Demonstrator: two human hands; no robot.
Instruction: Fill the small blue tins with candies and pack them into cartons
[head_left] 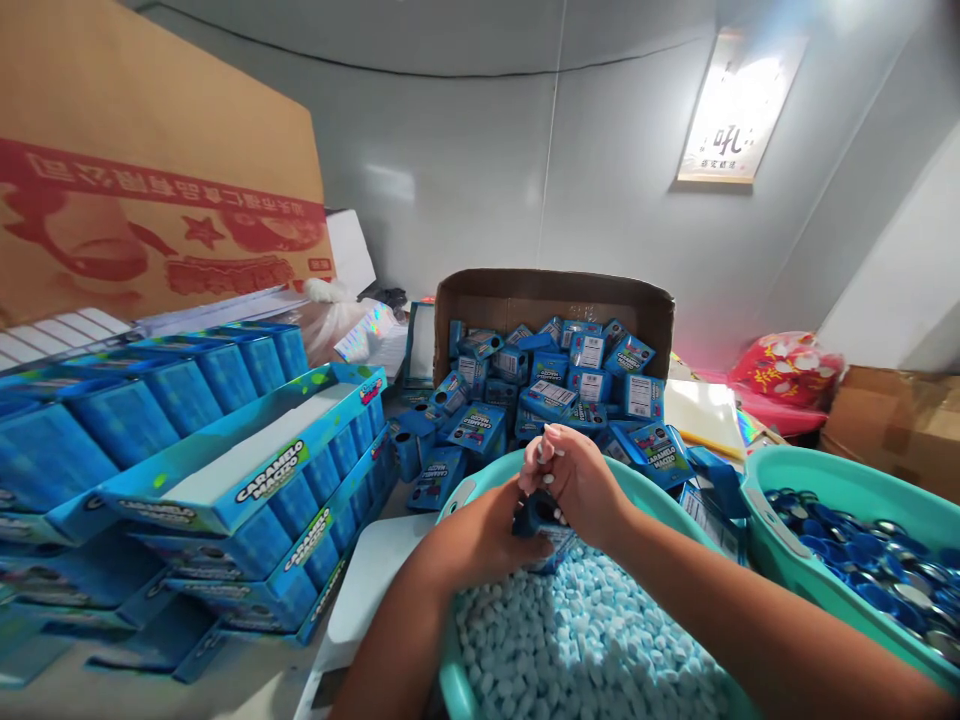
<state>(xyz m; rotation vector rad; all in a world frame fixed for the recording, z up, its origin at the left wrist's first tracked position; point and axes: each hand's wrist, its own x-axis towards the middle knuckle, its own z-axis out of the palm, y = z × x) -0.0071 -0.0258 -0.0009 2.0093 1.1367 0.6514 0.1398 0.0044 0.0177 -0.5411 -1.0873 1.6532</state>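
Note:
My left hand (pixel 491 528) is closed around a small blue candy box (pixel 553 556), which has a dark opening at its top. Cupped just above that opening, my right hand (pixel 589 480) has its fingers closed on several small pale candies (pixel 548 479). Both hands are over a turquoise tub (pixel 452 668) filled with loose pale-blue candies (pixel 592 640). Behind the tub, a tipped cardboard carton (pixel 555 285) spills many blue candy boxes (pixel 480 428) towards it. The lower part of the held box is partly hidden by my fingers.
Stacked blue display trays (pixel 300 470) packed with boxes stand on the left, before a large printed carton (pixel 165 170). A second turquoise tub (pixel 772 480) at right holds shiny blue and silver round lids (pixel 877 570). A red patterned bag (pixel 787 370) lies behind it.

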